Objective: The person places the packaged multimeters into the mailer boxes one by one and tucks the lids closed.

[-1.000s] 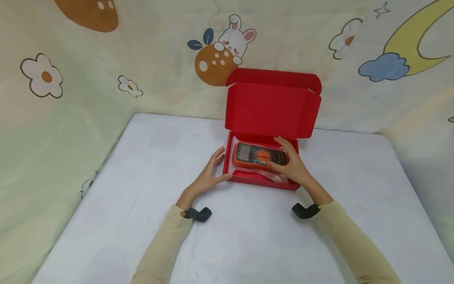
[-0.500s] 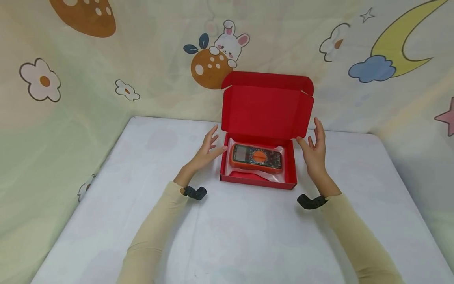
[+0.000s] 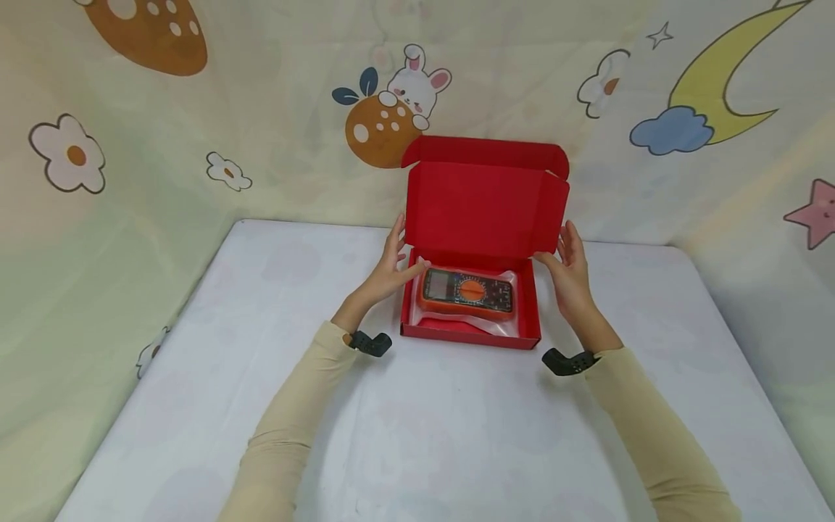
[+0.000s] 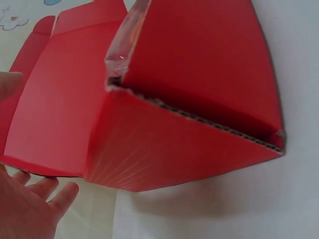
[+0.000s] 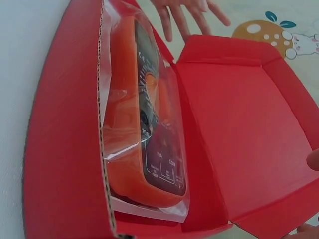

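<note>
An orange and black multimeter point(image 3: 466, 293) in clear plastic wrap lies inside a red cardboard box point(image 3: 470, 335). The box's lid point(image 3: 483, 206) stands raised at the back, its side flaps folded inward. My left hand point(image 3: 386, 277) is at the left side of the box, fingers straight beside the lid's edge, thumb reaching over the box's left wall. At the right, my right hand point(image 3: 570, 286) has its thumb by the lid's lower right corner and its fingers beside the lid. In the left wrist view, the left fingers point(image 4: 55, 196) are spread near the lid's edge.
The box sits on a white table point(image 3: 450, 435) near its back edge. A patterned cloth wall point(image 3: 293, 109) rises close behind the lid. Each wrist wears a black camera mount, such as the right mount point(image 3: 566, 362).
My right hand has left the multimeter and moved right to the lid's side. My left hand has moved up from the box's front left corner toward the lid. The multimeter stays in the box.
</note>
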Demonstrator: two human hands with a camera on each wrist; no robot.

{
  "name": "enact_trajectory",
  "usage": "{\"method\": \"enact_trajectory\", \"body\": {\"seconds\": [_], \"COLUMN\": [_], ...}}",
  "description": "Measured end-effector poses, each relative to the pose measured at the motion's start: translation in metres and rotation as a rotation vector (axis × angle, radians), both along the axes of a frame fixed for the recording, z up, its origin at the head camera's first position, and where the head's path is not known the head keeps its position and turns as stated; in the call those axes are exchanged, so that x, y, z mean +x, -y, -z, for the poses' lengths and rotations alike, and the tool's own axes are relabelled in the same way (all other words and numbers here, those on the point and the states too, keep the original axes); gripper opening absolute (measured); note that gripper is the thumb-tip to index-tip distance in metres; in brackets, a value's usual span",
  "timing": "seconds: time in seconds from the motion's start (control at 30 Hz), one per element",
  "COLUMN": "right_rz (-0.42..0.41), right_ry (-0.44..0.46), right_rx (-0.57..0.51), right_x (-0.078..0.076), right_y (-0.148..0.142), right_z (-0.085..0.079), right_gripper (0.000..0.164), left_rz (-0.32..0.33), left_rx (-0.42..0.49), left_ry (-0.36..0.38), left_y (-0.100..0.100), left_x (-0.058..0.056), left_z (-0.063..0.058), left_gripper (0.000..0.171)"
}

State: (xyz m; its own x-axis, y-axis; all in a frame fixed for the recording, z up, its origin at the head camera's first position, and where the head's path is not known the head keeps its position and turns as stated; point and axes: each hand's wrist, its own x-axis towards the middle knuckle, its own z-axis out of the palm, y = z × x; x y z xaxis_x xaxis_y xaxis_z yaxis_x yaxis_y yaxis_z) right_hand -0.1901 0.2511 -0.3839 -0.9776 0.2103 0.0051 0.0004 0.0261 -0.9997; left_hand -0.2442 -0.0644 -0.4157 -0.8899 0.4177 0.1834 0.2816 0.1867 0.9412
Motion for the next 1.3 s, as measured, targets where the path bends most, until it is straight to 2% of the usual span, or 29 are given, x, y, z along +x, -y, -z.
{"method": "enact_trajectory", "body": {"seconds": [0.27, 0.37, 0.63, 0.83, 1.0, 1.13, 1.3], "right_rz": [-0.003, -0.007, -0.025, -0.032, -0.037, -0.043, -0.056], "right_ry": [0.002, 0.005, 0.029, 0.026, 0.009, 0.008, 0.021], "right_rx": [-0.039, -0.030, 0.034, 0.053, 0.054, 0.029, 0.009], "right_x": [0.004, 0.005, 0.012, 0.017, 0.020, 0.024, 0.032], "right_y": [0.000, 0.001, 0.006, 0.008, 0.007, 0.007, 0.005], "right_z": [-0.002, -0.003, -0.004, -0.001, 0.001, 0.003, 0.006], "right_gripper": [0.081, 0.078, 0.078, 0.071, 0.070, 0.068, 0.063], "left_rz": [0.041, 0.041, 0.018, 0.001, 0.002, -0.002, 0.005], "left_rx": [0.003, -0.006, -0.054, -0.044, -0.079, -0.101, -0.081], "left_ry": [-0.018, -0.033, -0.044, -0.061, -0.064, -0.070, -0.059], "left_y": [-0.001, -0.003, -0.006, -0.002, 0.001, 0.004, 0.005], "left_x": [0.022, 0.025, 0.010, 0.012, 0.015, 0.017, 0.021], "left_z": [-0.030, -0.033, -0.002, 0.001, 0.002, 0.005, 0.011], "left_gripper": [0.096, 0.096, 0.101, 0.101, 0.099, 0.095, 0.090]}}
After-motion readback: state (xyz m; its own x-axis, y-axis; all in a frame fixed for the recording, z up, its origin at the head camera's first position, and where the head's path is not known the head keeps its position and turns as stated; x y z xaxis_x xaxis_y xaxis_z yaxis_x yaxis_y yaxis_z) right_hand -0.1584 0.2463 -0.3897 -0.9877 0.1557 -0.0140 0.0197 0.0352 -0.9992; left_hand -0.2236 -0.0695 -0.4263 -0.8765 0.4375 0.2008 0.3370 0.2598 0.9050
